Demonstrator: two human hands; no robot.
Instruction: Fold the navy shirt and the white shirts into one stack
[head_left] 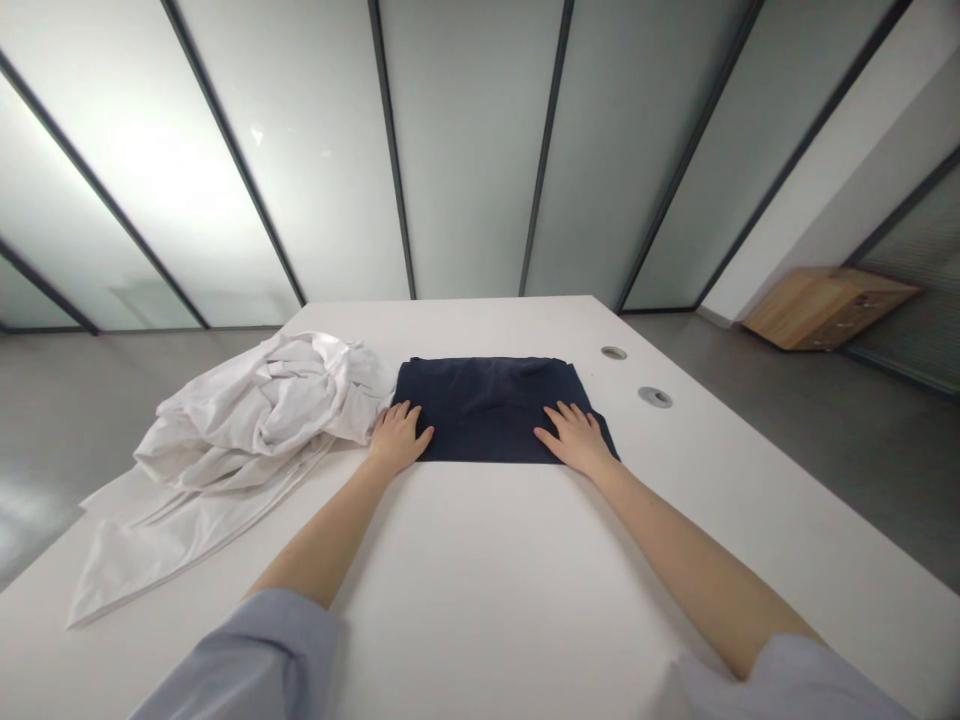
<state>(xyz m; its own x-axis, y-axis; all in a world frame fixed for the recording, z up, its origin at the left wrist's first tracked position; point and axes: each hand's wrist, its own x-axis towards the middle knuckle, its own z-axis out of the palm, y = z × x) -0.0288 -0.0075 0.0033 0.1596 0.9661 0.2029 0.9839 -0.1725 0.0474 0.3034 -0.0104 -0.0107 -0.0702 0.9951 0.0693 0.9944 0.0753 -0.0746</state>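
Observation:
A dark navy piece of folded cloth (pixel 487 410) lies flat on the white table (pixel 480 580), roughly rectangular, with slight wrinkles on top. My left hand (pixel 397 438) rests at its left edge, fingers spread, with the thumb on the fabric. On the opposite side my right hand (pixel 577 438) lies flat over the right part of the cloth, its fingers also apart. Neither hand grips anything. Which kind of garment the navy cloth is cannot be made out. Close beside my left hand is a crumpled heap of white fabric (pixel 277 400).
The white heap trails a long flap toward the table's near left. Two round cable holes, a farther one (pixel 613 353) and a nearer one (pixel 655 397), sit in the tabletop at right. Frosted glass panels (pixel 472 150) stand behind the table. A wooden cabinet (pixel 825 305) is on the floor at far right.

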